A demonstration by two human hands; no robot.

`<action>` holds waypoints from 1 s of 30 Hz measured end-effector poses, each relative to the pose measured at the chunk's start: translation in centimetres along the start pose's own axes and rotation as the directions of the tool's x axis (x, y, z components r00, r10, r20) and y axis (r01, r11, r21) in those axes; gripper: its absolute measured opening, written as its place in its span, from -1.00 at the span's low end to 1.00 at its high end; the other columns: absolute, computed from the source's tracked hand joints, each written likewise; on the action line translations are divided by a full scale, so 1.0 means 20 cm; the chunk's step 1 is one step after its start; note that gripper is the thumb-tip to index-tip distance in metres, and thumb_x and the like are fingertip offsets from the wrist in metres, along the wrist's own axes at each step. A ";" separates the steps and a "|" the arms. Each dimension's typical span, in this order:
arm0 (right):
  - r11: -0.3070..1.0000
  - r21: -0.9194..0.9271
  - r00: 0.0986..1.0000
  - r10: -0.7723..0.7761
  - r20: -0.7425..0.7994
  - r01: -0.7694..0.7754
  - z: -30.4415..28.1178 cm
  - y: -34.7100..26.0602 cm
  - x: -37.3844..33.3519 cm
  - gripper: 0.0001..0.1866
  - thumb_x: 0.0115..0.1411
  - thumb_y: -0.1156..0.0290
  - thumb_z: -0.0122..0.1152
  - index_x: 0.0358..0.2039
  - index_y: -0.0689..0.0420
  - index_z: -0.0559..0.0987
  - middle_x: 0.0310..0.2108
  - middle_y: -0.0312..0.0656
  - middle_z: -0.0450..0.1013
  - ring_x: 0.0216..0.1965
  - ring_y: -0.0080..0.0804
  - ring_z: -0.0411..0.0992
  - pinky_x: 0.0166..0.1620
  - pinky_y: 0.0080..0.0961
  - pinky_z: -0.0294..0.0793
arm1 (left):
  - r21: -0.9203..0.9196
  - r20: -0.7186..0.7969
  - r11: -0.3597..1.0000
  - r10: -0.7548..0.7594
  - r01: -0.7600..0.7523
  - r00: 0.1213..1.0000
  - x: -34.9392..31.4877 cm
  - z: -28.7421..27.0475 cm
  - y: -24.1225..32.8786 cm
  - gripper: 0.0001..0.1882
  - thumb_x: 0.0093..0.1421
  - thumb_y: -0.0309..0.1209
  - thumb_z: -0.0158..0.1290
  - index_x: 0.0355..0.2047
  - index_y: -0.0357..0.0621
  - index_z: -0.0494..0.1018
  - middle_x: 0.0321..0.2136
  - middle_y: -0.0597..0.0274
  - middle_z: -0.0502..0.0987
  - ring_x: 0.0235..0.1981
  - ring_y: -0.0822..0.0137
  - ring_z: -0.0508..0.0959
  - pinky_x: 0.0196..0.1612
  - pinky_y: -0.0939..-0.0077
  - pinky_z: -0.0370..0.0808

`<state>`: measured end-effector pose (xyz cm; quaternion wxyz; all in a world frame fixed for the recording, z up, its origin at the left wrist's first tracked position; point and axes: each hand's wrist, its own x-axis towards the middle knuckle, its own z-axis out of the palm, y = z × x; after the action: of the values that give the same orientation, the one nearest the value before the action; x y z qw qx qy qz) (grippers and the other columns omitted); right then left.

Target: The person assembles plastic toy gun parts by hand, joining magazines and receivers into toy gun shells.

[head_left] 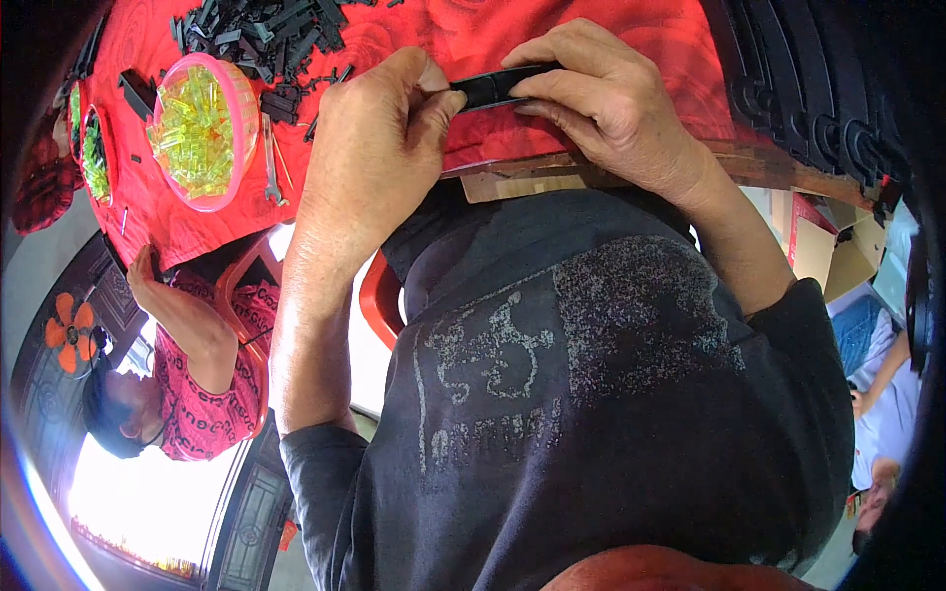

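Note:
Between my two hands, just above the table's near edge, is a narrow black plastic strip-shaped part [483, 91]. My left hand [379, 123] pinches its left end between thumb and bent fingers. The right end is gripped by my right hand [601, 94], thumb below and fingers along the top. Part of the strip is hidden under the fingers, so its full shape cannot be made out. A heap of small black plastic pieces [261, 37] lies on the red tablecloth [473, 39] beyond my left hand.
Left of my hands stands a pink-rimmed basket [243, 128] of yellow-green clear pieces, with a wrench [271, 172] beside it. Long black parts [818, 89] are lined up at the right. A person in a red patterned shirt [212, 384] sits at the left; another person [882, 394] is far right.

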<state>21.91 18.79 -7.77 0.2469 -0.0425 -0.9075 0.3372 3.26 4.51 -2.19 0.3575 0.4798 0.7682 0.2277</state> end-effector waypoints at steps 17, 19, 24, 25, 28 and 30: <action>0.999 0.040 1.000 0.011 -0.021 -0.011 0.02 0.02 0.00 -0.73 -0.03 0.57 0.47 -0.26 0.25 0.66 -0.13 -0.12 0.59 -0.12 -0.14 0.56 -0.07 -0.30 0.57 | 0.003 -0.010 1.000 0.001 -0.001 1.000 0.01 0.00 0.01 -0.84 0.33 -0.51 0.19 -0.38 -0.28 0.46 -0.65 0.37 0.44 -0.57 0.61 0.37 -0.50 0.59 0.31; 0.999 0.048 1.000 0.017 -0.019 -0.016 0.02 0.01 0.00 -0.72 -0.03 0.58 0.46 -0.24 0.24 0.67 -0.13 -0.12 0.59 -0.11 -0.15 0.56 -0.07 -0.30 0.57 | 0.032 -0.016 0.999 -0.009 0.009 1.000 0.00 0.01 0.02 -0.84 0.32 -0.51 0.19 -0.37 -0.28 0.46 -0.65 0.35 0.45 -0.57 0.61 0.38 -0.49 0.58 0.33; 0.999 0.046 1.000 0.000 -0.009 0.001 0.00 0.01 0.00 -0.69 -0.02 0.60 0.45 -0.20 0.21 0.69 -0.12 -0.12 0.59 -0.11 -0.16 0.56 -0.08 -0.31 0.57 | 0.082 -0.079 0.997 0.019 -0.013 0.997 0.00 0.03 0.03 -0.84 0.30 -0.51 0.21 -0.34 -0.29 0.44 -0.66 0.22 0.51 -0.58 0.56 0.40 -0.49 0.52 0.36; 0.999 0.052 1.000 -0.001 -0.007 0.002 0.00 0.01 -0.01 -0.69 -0.01 0.60 0.44 -0.19 0.19 0.70 -0.12 -0.13 0.59 -0.11 -0.17 0.56 -0.08 -0.32 0.57 | 0.082 -0.079 0.997 0.020 -0.013 0.997 0.01 0.03 0.03 -0.84 0.30 -0.51 0.21 -0.34 -0.29 0.44 -0.66 0.22 0.51 -0.58 0.56 0.40 -0.49 0.52 0.36; 0.999 0.052 1.000 -0.006 0.000 0.006 0.01 0.01 0.00 -0.69 0.00 0.60 0.43 -0.18 0.16 0.71 -0.12 -0.14 0.59 -0.12 -0.18 0.55 -0.09 -0.34 0.57 | 0.137 -0.091 0.990 0.040 -0.027 0.995 0.01 0.03 0.03 -0.83 0.29 -0.50 0.21 -0.34 -0.29 0.43 -0.66 0.18 0.51 -0.59 0.54 0.40 -0.49 0.50 0.36; 0.999 0.043 1.000 -0.006 0.003 0.006 0.01 0.00 0.01 -0.70 0.01 0.59 0.42 -0.18 0.15 0.71 -0.12 -0.15 0.59 -0.12 -0.19 0.55 -0.09 -0.34 0.57 | 0.147 -0.096 0.987 0.075 -0.061 0.993 0.01 0.03 0.02 -0.83 0.28 -0.51 0.21 -0.35 -0.29 0.42 -0.66 0.14 0.51 -0.59 0.54 0.41 -0.50 0.48 0.36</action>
<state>21.69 18.81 -7.82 0.2472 -0.0337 -0.9007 0.3558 3.88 4.96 -2.31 0.2748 0.5180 0.7829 0.2079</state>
